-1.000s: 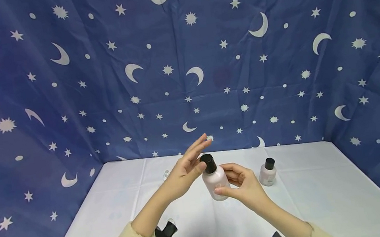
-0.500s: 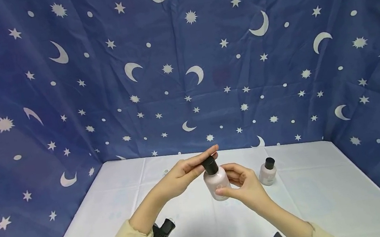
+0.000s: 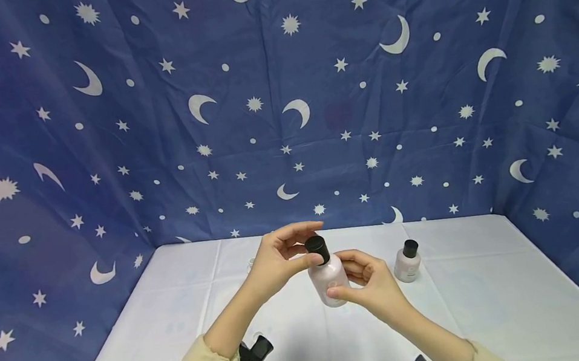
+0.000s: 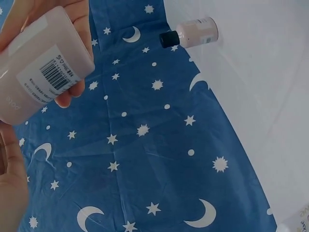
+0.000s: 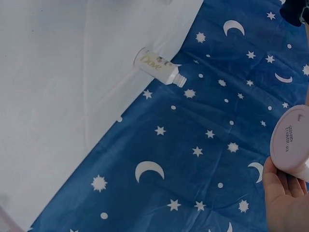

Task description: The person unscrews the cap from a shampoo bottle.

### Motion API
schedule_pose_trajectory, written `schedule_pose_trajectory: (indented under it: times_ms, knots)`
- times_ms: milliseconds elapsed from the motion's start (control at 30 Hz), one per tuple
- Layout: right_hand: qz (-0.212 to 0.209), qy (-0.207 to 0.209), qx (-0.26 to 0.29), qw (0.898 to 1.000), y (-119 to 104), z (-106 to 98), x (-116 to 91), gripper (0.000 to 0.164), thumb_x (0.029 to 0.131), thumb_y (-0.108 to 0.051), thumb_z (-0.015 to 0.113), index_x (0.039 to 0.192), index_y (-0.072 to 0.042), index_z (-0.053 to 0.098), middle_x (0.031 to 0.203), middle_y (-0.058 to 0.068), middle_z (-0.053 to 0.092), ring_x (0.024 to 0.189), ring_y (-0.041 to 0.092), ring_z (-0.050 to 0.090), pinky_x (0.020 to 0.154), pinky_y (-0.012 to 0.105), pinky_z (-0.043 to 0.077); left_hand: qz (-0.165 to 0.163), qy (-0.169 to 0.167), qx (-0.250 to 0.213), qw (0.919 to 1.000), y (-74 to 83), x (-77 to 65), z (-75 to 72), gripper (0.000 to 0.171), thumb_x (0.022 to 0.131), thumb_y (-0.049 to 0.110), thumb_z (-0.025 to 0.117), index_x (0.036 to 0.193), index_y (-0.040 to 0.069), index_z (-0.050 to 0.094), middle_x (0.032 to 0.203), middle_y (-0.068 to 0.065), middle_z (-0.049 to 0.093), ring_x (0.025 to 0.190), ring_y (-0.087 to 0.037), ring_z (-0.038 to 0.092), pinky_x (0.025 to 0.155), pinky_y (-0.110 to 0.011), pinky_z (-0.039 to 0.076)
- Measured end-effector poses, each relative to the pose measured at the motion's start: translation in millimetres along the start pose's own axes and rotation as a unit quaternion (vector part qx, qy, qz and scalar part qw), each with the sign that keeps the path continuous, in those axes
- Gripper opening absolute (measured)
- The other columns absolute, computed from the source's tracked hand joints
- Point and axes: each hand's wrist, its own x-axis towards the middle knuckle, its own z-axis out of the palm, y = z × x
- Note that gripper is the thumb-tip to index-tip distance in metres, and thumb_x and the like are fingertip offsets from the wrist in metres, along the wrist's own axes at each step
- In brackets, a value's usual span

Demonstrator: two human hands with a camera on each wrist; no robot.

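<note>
My right hand (image 3: 371, 282) grips a pale pink bottle (image 3: 331, 285) by its body, thumb across the front and fingers behind. The bottle is raised off the table and leans slightly left. Its black cap (image 3: 317, 249) is on the neck. With the thumb on the front of this cap and fingers bent behind it, my left hand (image 3: 278, 261) pinches the cap from the left. A barcode label shows on the bottle (image 4: 48, 67) in the left wrist view. Printed text marks the underside of the bottle (image 5: 289, 137) in the right wrist view.
A second pink bottle (image 3: 407, 262) with a black cap stands at the right on the white table (image 3: 479, 289). A white Dove bottle (image 5: 157, 66) with a bare threaded neck stands left, mostly behind my left hand in the head view. A starry blue cloth (image 3: 335, 107) backs the table.
My left hand first flattened its fingers over the top of the cap, then raised and bent them around the cap. The right hand and bottle stay nearly still.
</note>
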Motion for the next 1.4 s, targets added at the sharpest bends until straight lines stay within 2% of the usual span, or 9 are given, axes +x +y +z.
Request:
schedule_pose_trajectory:
  times_ms: [233,467,633,733,900,1033,1167,1300,1400]
  knots:
    - [-0.012,-0.009,-0.004,1.000,1.0,1.0,-1.3,0.045,0.078,-0.004,0.075,0.116,0.008,0.056,0.111,0.026,0.065,0.100,0.000,0.063,0.091,0.019,0.050,0.016,0.004,0.030,0.9994,-1.8,0.9,0.2,0.042,0.076,0.019,0.079,0.107,-0.006,0.066,0.106,-0.021,0.063,0.088,-0.003,0.061,0.080,-0.024,0.055]
    - [-0.014,-0.011,-0.014,1.000,3.6,1.5,-2.3,0.046,0.077,-0.005,0.076,0.117,0.007,0.056,0.111,0.025,0.066,0.100,-0.001,0.063,0.092,0.025,0.052,0.019,0.021,0.020,0.9994,-3.1,-0.9,-0.7,0.041,0.075,0.018,0.079,0.105,-0.006,0.066,0.106,-0.024,0.062,0.086,-0.003,0.060,0.080,-0.022,0.055]
    - [-0.009,-0.009,-0.013,1.000,4.9,1.6,-3.3,0.046,0.077,-0.005,0.076,0.116,0.007,0.057,0.111,0.025,0.066,0.100,-0.001,0.063,0.092,0.024,0.052,0.011,0.021,0.004,0.9997,-2.2,-2.3,-2.9,0.044,0.076,0.020,0.079,0.108,-0.007,0.064,0.108,-0.026,0.062,0.085,-0.004,0.062,0.080,-0.020,0.055]
    - [-0.007,-0.010,-0.012,1.000,5.3,2.0,-3.5,0.046,0.076,-0.005,0.077,0.116,0.007,0.057,0.112,0.025,0.066,0.100,-0.001,0.063,0.092,0.023,0.052,0.006,0.029,-0.006,0.9995,-2.1,-4.0,-4.7,0.047,0.075,0.022,0.079,0.108,-0.008,0.063,0.104,-0.018,0.066,0.084,-0.003,0.063,0.078,-0.019,0.055]
    - [-0.001,-0.011,0.000,1.000,6.7,2.7,-3.3,0.050,0.076,-0.006,0.077,0.119,0.007,0.055,0.114,0.026,0.064,0.101,-0.001,0.062,0.093,0.023,0.051,0.002,0.033,-0.041,0.9986,-3.8,-7.1,-5.6,0.061,0.071,0.030,0.081,0.108,-0.014,0.059,0.097,0.005,0.065,0.085,-0.002,0.064,0.078,-0.019,0.055]
    - [0.010,-0.012,0.008,1.000,7.4,3.3,-2.7,0.056,0.076,-0.005,0.077,0.124,0.007,0.053,0.119,0.027,0.062,0.102,-0.002,0.061,0.093,0.022,0.051,-0.007,0.035,-0.066,0.9972,-5.8,-10.1,-6.8,0.070,0.067,0.035,0.081,0.108,-0.016,0.055,0.093,0.010,0.065,0.083,-0.002,0.065,0.077,-0.019,0.056]
    - [0.020,-0.012,0.003,1.000,7.1,2.8,-2.4,0.059,0.076,-0.005,0.076,0.128,0.005,0.051,0.123,0.026,0.060,0.104,-0.003,0.061,0.094,0.024,0.051,-0.010,0.041,-0.080,0.9959,-9.4,-13.1,-8.1,0.070,0.067,0.032,0.082,0.112,-0.014,0.053,0.095,0.008,0.063,0.083,-0.003,0.065,0.076,-0.019,0.056]
    - [0.027,-0.015,-0.004,1.000,7.4,1.4,-0.8,0.061,0.078,-0.005,0.075,0.132,0.003,0.049,0.127,0.025,0.058,0.108,0.000,0.060,0.096,0.027,0.050,-0.008,0.044,-0.077,0.9961,-12.4,-15.1,-7.3,0.068,0.072,0.022,0.080,0.125,-0.010,0.051,0.105,0.003,0.056,0.091,-0.003,0.063,0.083,-0.022,0.055]
    - [0.043,-0.009,-0.003,0.999,8.4,0.1,1.1,0.062,0.077,-0.004,0.075,0.133,0.002,0.048,0.129,0.024,0.056,0.110,-0.001,0.058,0.097,0.027,0.049,-0.009,0.051,-0.060,0.9968,-13.1,-16.1,-6.4,0.059,0.077,0.013,0.077,0.125,-0.010,0.053,0.109,-0.002,0.053,0.098,-0.003,0.062,0.090,-0.025,0.053]
